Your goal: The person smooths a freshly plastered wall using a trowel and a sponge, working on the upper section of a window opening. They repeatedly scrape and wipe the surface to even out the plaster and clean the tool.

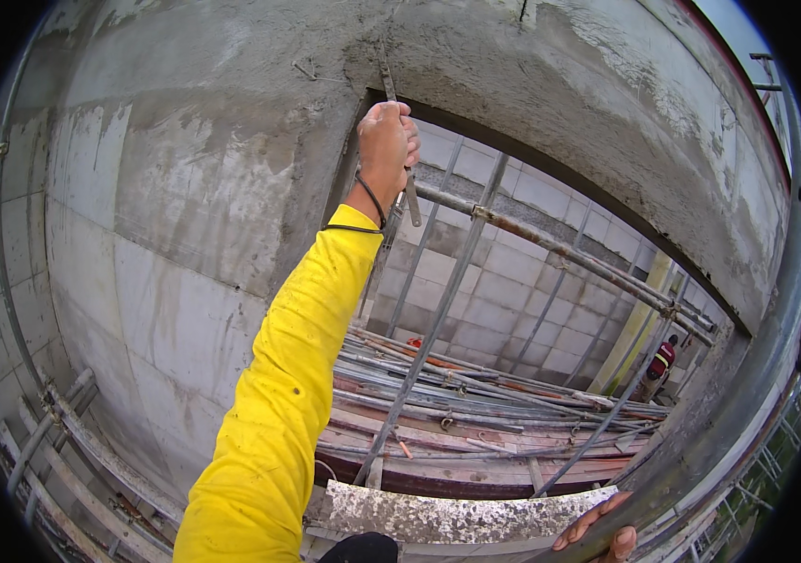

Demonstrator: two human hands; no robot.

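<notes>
My left hand [386, 148], in a yellow sleeve, is raised to the upper corner of a wall opening. Its fingers are closed around a thin flat metal strip [414, 202]. The strip's upper end touches or lies close to the rough grey plaster [344, 70], and its rounded lower end sticks out below my fist. At the lower right, my right hand [596, 522] shows only in part. Its fingers wrap around a thick grey scaffold pole [691, 469], which hides the rest of the hand. A bent wire [307, 71] pokes from the plaster left of the strip.
Scaffold tubes [551, 246] cross the opening. Behind them, loose pipes [476, 380] lie on planks [354, 434]. A plaster-spattered board [466, 514] lies below. Far right, a person in a dark red vest [660, 361] stands inside. More scaffold frames [110, 460] stand lower left.
</notes>
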